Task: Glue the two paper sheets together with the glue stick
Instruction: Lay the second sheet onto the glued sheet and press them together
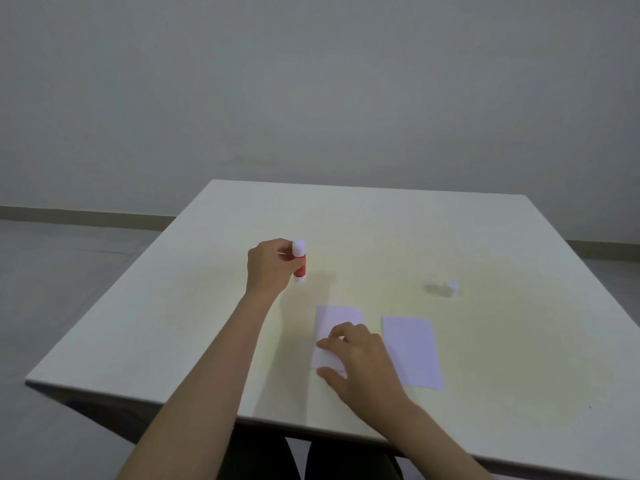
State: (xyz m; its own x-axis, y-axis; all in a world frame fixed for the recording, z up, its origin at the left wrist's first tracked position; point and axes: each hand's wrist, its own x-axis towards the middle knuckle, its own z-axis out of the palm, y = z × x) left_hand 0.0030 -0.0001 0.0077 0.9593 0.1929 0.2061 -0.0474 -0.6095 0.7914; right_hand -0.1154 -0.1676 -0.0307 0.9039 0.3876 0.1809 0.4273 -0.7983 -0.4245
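Two white paper sheets lie side by side near the table's front edge. My right hand (360, 358) rests flat on the left sheet (337, 318), fingers spread, covering its lower half. The right sheet (412, 351) lies bare beside it. Farther back and to the left, my left hand (268, 268) holds the red glue stick (300, 261) upright, its lower end touching or just above the table. The stick's white top end is exposed. A small white cap (451, 288) stands alone on the table behind the right sheet.
The white table (381, 230) ends close to my body at the front and at a corner on the left. Grey floor and a plain wall lie beyond it. My dark trouser legs show under the front edge.
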